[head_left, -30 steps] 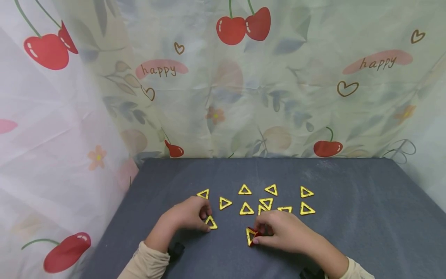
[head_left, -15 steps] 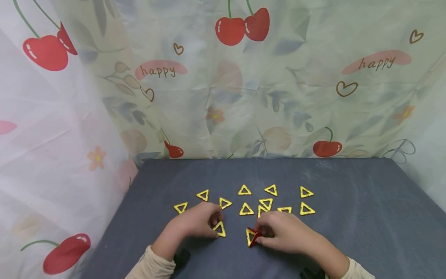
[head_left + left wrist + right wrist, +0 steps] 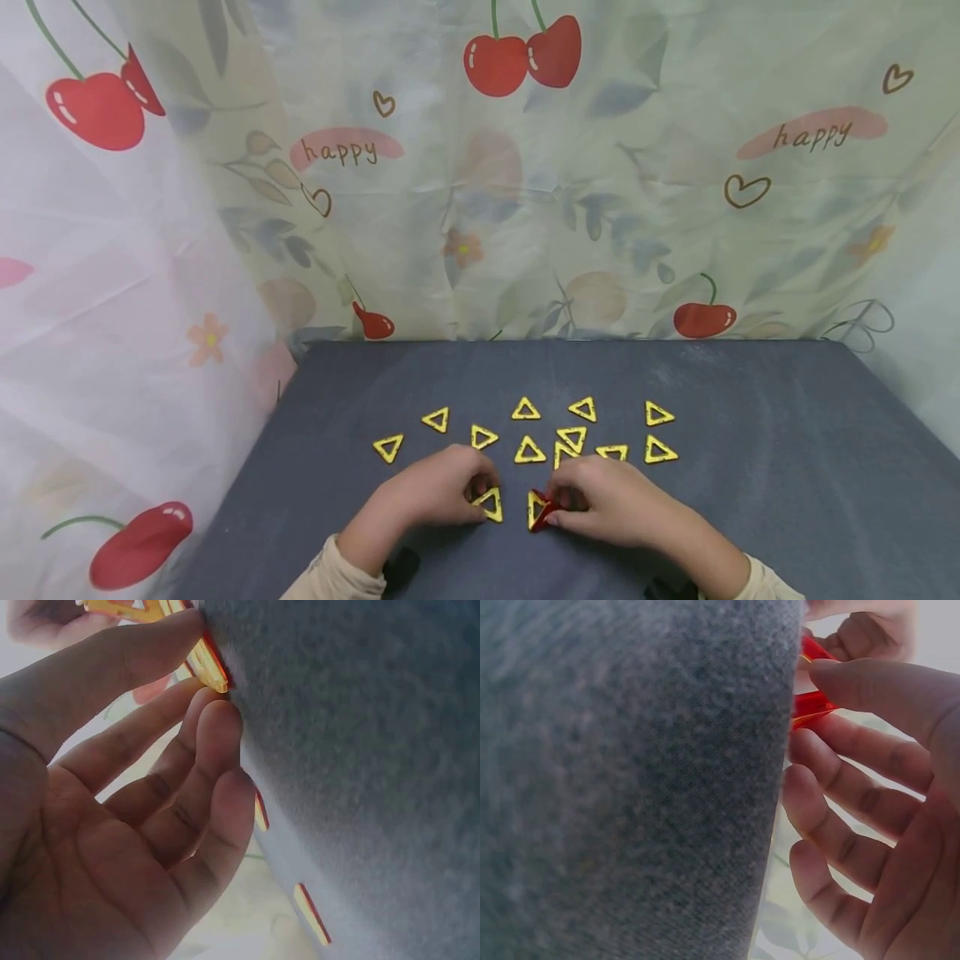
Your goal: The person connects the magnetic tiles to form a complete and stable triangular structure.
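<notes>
My left hand (image 3: 438,492) pinches a yellow triangular frame tile (image 3: 491,505) between thumb and fingers, tilted up off the table. The left wrist view shows a red edge along this yellow tile (image 3: 212,667). Just to the right, my right hand (image 3: 611,500) pinches red and yellow triangular frame tiles (image 3: 536,510) that stand at an angle to each other. Red sides (image 3: 815,705) show beside the thumb in the right wrist view; how the pieces join is partly hidden by the fingers. A narrow gap separates the tiles in the two hands.
Several more yellow triangular tiles lie flat on the dark grey table (image 3: 750,500) beyond the hands, among them a left one (image 3: 388,448), an upper one (image 3: 526,409) and a right one (image 3: 660,450). A cherry-patterned curtain (image 3: 525,208) hangs behind.
My left hand has moved right and nearer the body, carrying its yellow tile close to the right hand's tiles. A tile at the left has come into view. The right hand has stayed nearly still.
</notes>
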Motion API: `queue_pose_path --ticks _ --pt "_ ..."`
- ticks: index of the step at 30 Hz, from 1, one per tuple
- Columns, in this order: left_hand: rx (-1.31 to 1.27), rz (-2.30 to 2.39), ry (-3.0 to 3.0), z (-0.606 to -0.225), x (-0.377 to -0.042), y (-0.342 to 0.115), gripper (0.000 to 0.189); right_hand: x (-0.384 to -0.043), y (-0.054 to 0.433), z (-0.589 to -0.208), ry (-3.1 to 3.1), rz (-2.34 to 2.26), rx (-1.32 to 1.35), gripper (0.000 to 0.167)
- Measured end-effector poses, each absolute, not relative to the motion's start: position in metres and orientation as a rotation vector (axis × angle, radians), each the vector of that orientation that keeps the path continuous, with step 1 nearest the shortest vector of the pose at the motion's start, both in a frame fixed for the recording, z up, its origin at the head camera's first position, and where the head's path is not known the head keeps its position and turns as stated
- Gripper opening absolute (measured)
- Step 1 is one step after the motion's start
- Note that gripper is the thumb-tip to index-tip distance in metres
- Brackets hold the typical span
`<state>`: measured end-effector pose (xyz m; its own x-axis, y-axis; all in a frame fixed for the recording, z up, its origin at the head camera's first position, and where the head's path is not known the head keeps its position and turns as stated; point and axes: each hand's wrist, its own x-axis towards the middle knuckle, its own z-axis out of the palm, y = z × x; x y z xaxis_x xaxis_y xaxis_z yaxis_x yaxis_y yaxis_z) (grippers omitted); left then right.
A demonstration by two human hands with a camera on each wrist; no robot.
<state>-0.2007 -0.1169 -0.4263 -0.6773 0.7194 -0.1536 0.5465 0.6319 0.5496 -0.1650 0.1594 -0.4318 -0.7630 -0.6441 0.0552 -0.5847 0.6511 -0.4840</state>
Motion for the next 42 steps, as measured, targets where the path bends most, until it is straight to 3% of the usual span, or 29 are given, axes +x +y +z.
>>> queue_pose_path --ticks 7,19,42 --pt "0.985 0.640 2.530 -0.426 -0.198 -0.114 0.027 -0.165 0.158 -0.433 2.732 -0.749 -1.001 0.011" --pt "0.881 0.583 2.570 -0.423 -0.194 -0.113 0.016 -0.164 0.158 -0.433 2.701 -0.809 -1.039 0.006" --pt "0.842 0.624 2.553 -0.424 -0.189 -0.109 0.013 -0.163 0.157 -0.435 2.664 -0.858 -1.019 0.006"
